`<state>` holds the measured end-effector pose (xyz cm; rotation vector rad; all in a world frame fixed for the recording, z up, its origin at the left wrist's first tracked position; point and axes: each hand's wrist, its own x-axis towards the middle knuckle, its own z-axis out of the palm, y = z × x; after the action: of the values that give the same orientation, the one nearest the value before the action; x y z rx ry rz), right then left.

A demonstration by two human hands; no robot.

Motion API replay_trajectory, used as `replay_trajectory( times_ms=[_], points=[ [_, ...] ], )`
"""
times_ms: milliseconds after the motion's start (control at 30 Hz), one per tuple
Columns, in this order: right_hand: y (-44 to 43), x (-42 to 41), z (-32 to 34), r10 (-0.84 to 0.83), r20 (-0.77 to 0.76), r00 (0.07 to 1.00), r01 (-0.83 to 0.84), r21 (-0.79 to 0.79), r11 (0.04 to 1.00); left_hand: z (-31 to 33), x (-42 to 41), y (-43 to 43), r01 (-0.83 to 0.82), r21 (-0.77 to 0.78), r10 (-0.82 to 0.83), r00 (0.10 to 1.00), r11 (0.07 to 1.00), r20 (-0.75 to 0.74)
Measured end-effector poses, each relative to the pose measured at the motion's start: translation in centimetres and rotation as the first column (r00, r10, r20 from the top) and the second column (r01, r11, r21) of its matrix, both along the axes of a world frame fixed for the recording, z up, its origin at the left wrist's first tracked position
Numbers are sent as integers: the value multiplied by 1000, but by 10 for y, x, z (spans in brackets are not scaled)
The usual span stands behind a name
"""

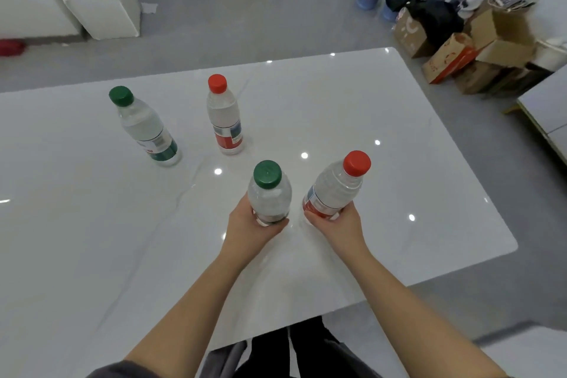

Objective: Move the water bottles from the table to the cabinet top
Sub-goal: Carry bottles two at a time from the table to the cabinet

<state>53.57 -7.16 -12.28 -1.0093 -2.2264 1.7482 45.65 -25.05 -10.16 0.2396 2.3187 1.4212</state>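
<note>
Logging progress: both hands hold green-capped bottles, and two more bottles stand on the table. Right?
Not quite: in the head view the right hand holds a red-capped bottle; only the left hand holds a green-capped bottle. Two more bottles do stand on the table.

Left hand [252, 225]: fingers curled round the green-cap bottle [270, 193], low on it.
Right hand [337, 225]: grips the red-cap bottle [336, 186] near its base.
Arms [196, 301]: bare — both stretched forward.
</note>
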Motion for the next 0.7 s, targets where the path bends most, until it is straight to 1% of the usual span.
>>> replay_trajectory(
  times_ms=[167,333,433,600,700],
  points=[
    [9,43,20,-118,-18,993,118,6,993,14,22,29,98,42,-97,995,994,-16],
    [25,86,34,-255,-32,967,254,-14,967,30,48,62,222,61,-220,975,973,-40],
    [38,116,38,-347,-51,936,347,-19,938,36,70,88,296,70,-292,954,952,-62],
    [63,185,46,-466,-67,882,467,-3,884,46,127,132,406,150,-403,914,901,-53],
    [72,234,57,-563,-91,821,566,10,824,54,168,158,493,182,-493,869,851,-49]
  ],
)
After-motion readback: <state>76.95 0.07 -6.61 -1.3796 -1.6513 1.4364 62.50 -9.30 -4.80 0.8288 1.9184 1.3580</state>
